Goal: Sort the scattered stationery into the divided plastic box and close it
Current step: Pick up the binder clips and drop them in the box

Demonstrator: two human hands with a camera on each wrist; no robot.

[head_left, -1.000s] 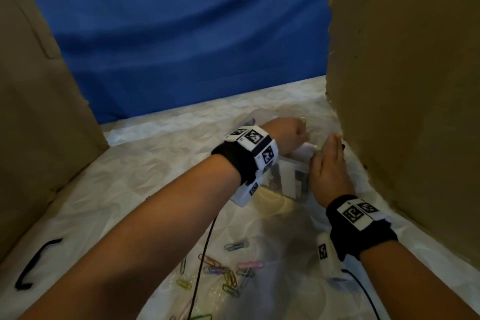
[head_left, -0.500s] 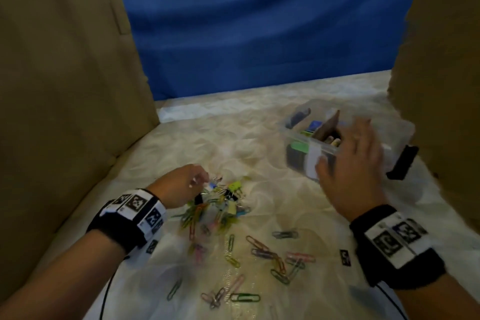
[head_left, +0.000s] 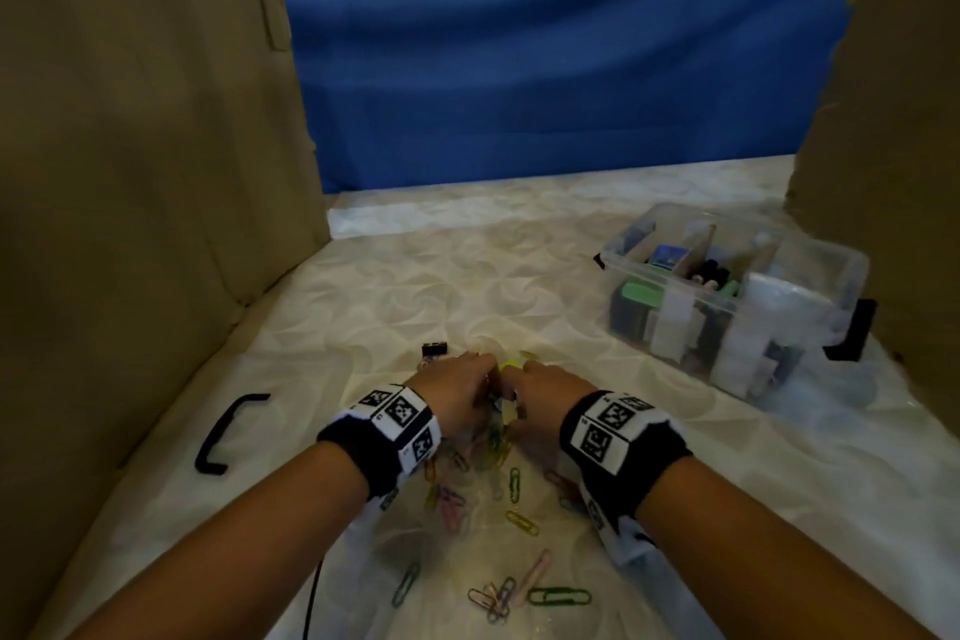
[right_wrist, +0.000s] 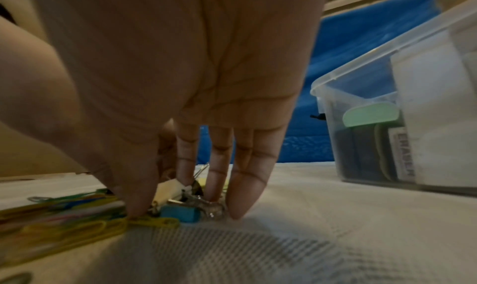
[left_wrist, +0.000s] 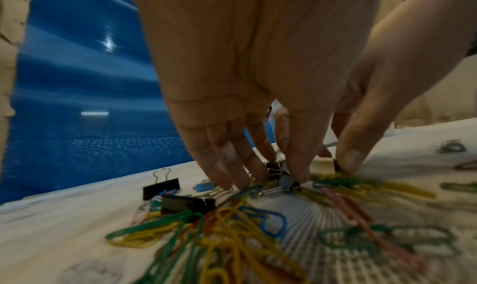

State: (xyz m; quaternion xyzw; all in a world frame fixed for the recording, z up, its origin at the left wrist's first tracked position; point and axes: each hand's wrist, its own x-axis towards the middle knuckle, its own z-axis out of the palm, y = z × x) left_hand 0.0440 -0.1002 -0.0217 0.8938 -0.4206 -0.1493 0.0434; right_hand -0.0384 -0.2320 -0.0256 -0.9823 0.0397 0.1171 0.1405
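A pile of coloured paper clips [left_wrist: 232, 227] and small binder clips lies on the white cloth at the centre. My left hand [head_left: 467, 369] and right hand [head_left: 535, 374] meet over it, fingers pointing down. In the left wrist view, my left hand [left_wrist: 263, 178] touches the clips beside a black binder clip [left_wrist: 188, 203]. My right hand [right_wrist: 185, 211] sets its fingertips down around a blue binder clip [right_wrist: 180, 212], thumb on yellow paper clips. The clear divided box [head_left: 831, 296] stands open at the right, apart from both hands, with erasers and other items inside.
More paper clips [head_left: 558, 595] lie scattered near the front edge. A black handle piece [head_left: 228, 431] lies on the cloth at the left. Cardboard walls [head_left: 130, 172] stand left and right, a blue backdrop behind. A black latch [head_left: 852, 330] sticks out from the box's right end.
Both hands left the box. The left hand reached the clip pile first, then the right hand came down beside it. The view swung left, so the box now sits at the right.
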